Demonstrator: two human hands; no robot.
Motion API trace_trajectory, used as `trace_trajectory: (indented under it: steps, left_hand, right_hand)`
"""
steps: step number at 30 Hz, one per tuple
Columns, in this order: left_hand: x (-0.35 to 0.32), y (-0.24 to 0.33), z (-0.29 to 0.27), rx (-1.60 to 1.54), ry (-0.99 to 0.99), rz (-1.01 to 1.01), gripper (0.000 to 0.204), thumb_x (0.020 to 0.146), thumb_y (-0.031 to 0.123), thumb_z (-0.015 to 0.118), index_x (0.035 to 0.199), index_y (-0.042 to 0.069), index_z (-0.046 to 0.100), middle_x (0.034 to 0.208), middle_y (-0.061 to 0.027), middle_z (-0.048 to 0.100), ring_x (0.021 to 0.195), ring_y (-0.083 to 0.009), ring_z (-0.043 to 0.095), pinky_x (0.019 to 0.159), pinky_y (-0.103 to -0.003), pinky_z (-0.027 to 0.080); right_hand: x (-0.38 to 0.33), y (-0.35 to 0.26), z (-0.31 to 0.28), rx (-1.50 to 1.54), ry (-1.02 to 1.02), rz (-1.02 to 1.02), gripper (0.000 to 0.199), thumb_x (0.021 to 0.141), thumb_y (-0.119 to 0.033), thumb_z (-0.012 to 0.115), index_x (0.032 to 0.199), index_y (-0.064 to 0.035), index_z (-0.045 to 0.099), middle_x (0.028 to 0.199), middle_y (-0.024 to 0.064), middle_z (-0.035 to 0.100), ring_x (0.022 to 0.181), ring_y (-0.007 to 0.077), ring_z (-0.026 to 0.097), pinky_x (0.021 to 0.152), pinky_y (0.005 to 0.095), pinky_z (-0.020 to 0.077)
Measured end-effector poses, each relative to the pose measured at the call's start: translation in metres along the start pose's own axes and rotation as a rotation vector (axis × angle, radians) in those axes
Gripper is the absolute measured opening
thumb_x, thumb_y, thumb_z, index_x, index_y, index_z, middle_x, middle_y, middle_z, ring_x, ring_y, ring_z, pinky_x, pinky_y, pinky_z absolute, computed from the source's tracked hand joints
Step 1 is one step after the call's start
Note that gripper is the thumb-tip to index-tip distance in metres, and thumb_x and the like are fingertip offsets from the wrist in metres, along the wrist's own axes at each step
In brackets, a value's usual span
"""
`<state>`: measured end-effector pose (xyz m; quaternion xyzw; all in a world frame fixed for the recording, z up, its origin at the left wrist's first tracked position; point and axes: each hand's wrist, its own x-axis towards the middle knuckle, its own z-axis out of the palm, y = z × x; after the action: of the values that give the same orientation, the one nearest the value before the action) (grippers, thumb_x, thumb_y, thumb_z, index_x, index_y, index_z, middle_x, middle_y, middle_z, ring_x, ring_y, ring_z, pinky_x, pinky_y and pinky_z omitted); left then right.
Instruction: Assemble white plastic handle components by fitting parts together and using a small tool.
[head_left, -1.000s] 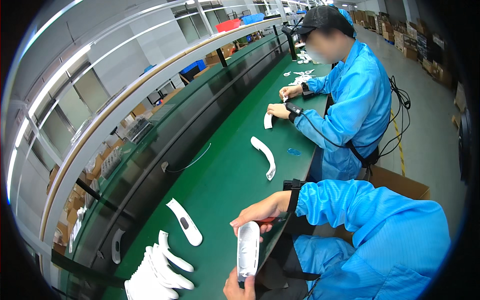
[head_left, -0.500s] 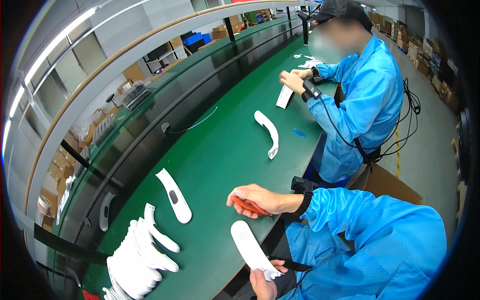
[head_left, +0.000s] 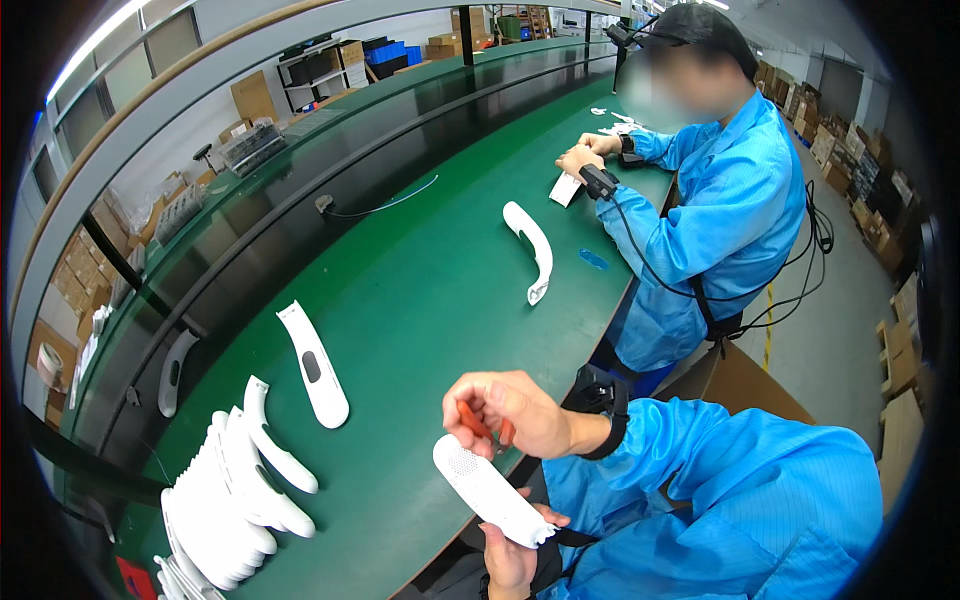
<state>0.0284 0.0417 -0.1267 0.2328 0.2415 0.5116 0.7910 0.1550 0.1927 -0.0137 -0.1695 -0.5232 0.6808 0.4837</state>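
Seemingly for steadiness, the left hand (head_left: 510,564) pinches the notched lower end of a white perforated shell (head_left: 490,493) at the near edge of the green table (head_left: 410,390), leaving its far end free near the right hand (head_left: 520,412), curled around an orange-handled tool (head_left: 471,419). Similar shells (head_left: 213,505) lie overlapped, perhaps to save room; no lettering on them is readable.

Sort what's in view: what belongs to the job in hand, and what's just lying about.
In the job:
white perforated shell, held in the left hand
red-handled tool, in the right hand
probably the pile of white parts

Apparently just lying about:
blue patch on the green table
thin pale cable
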Motion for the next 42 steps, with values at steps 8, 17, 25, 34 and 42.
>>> trace_trajectory:
  steps: [8, 17, 25, 34, 42]
  left_hand:
    - [-0.001, 0.008, 0.026, 0.007, 0.171, -0.012, 0.072, 0.094, 0.062, 0.026, 0.119, -0.002, 0.048, 0.097, -0.0157, 0.06, 0.084, -0.0293, 0.061, 0.081, -0.042, 0.05]
    - [0.0, -0.002, 0.023, -0.159, 0.153, 0.056, 0.075, 0.091, 0.068, 0.025, 0.113, 0.0, 0.049, 0.087, -0.0111, 0.059, 0.076, -0.0239, 0.058, 0.069, -0.036, 0.048]
    - [0.011, -0.001, 0.007, -0.162, 0.013, 0.067, 0.078, 0.091, 0.068, 0.026, 0.127, 0.0, 0.04, 0.095, -0.0158, 0.061, 0.084, -0.0284, 0.061, 0.075, -0.039, 0.049]
    - [0.02, -0.01, 0.0, -0.462, 0.076, 0.025, 0.073, 0.088, 0.072, 0.029, 0.129, 0.012, 0.035, 0.108, -0.008, 0.053, 0.074, -0.028, 0.058, 0.06, -0.041, 0.047]
    - [0.022, -0.001, 0.013, -0.34, 0.118, 0.091, 0.07, 0.09, 0.069, 0.031, 0.132, 0.013, 0.028, 0.112, -0.0075, 0.05, 0.073, -0.0262, 0.057, 0.058, -0.041, 0.047]
  right_hand:
    - [-0.006, 0.028, 0.03, 0.0, -0.062, 0.042, 0.043, 0.1, -0.04, 0.035, 0.098, -0.0011, 0.052, 0.072, 0.0032, 0.05, 0.058, 0.006, 0.04, 0.054, 0.0203, 0.0354]
    - [-0.007, 0.042, 0.034, 0.015, -0.07, 0.036, 0.041, 0.101, -0.037, 0.034, 0.096, 0.0002, 0.05, 0.071, 0.0022, 0.046, 0.059, 0.0057, 0.036, 0.053, 0.0203, 0.0324]
    - [-0.01, 0.046, 0.036, -0.133, -0.051, 0.032, 0.041, 0.097, -0.035, 0.035, 0.095, 0.0016, 0.054, 0.071, 0.0053, 0.053, 0.058, 0.0071, 0.041, 0.052, 0.0227, 0.0353]
    - [-0.012, 0.049, 0.042, -0.204, -0.054, -0.057, 0.043, 0.096, -0.035, 0.035, 0.092, 0.0032, 0.054, 0.07, 0.0061, 0.051, 0.057, 0.0084, 0.041, 0.049, 0.0225, 0.0333]
    - [-0.018, 0.049, 0.039, -0.107, -0.024, -0.031, 0.044, 0.098, -0.036, 0.034, 0.093, 0.0039, 0.052, 0.071, 0.0085, 0.052, 0.057, 0.0099, 0.039, 0.048, 0.0235, 0.0317]
